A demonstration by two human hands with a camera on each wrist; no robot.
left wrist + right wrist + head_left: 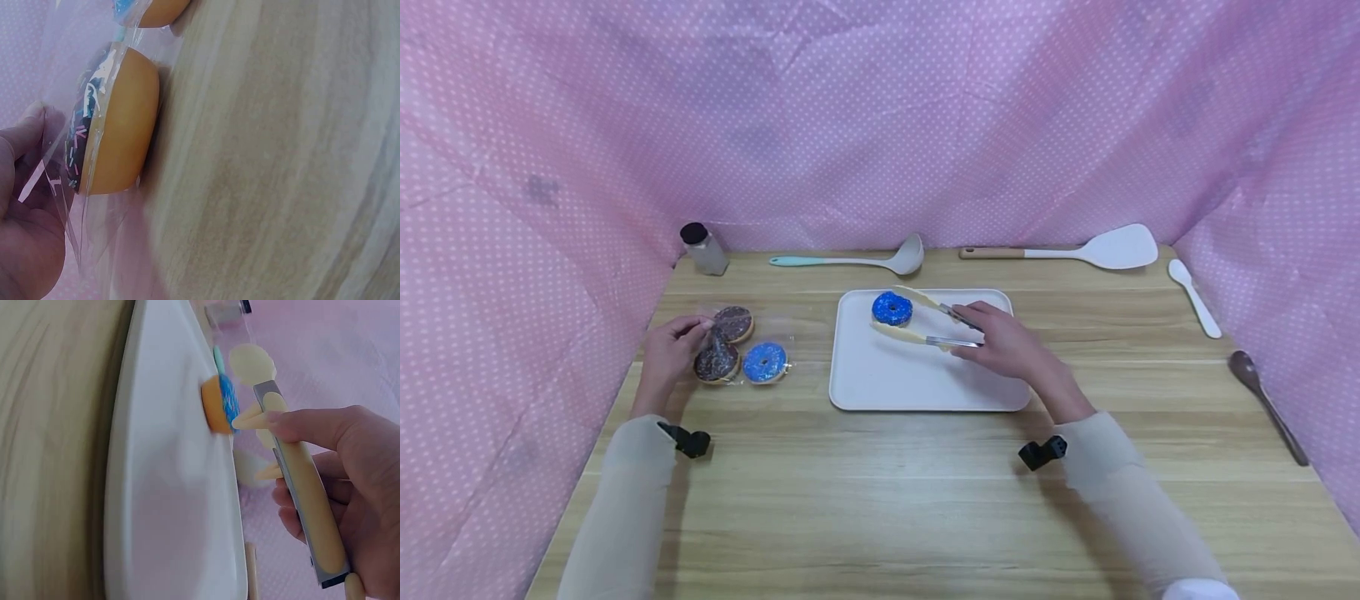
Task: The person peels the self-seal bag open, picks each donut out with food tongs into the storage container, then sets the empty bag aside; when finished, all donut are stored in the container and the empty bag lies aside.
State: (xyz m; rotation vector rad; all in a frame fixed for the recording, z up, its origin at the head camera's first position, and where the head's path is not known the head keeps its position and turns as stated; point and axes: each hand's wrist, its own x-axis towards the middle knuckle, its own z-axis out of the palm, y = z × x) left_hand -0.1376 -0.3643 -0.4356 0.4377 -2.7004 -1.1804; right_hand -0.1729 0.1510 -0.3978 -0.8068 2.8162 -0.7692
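My right hand (1003, 343) grips cream-tipped metal tongs (925, 321), whose two tips stand on either side of a blue sprinkled donut (892, 308) at the back left of a white tray (925, 387). The right wrist view shows that donut (220, 404) resting on the tray (169, 506) with the tongs (300, 487) just beside it. My left hand (672, 350) pinches a clear plastic bag (730, 346) holding two chocolate donuts (717, 362) and a blue donut (765, 362). In the left wrist view my fingers (25, 187) hold the plastic (59, 144) over a chocolate donut (115, 119).
Along the table's back edge lie a small dark-capped jar (703, 247), a teal-handled ladle (857, 260) and a white spatula (1075, 248). A white spoon (1195, 296) and a brown spoon (1266, 402) lie at the right. Pink dotted cloth walls surround the wooden table (880, 500).
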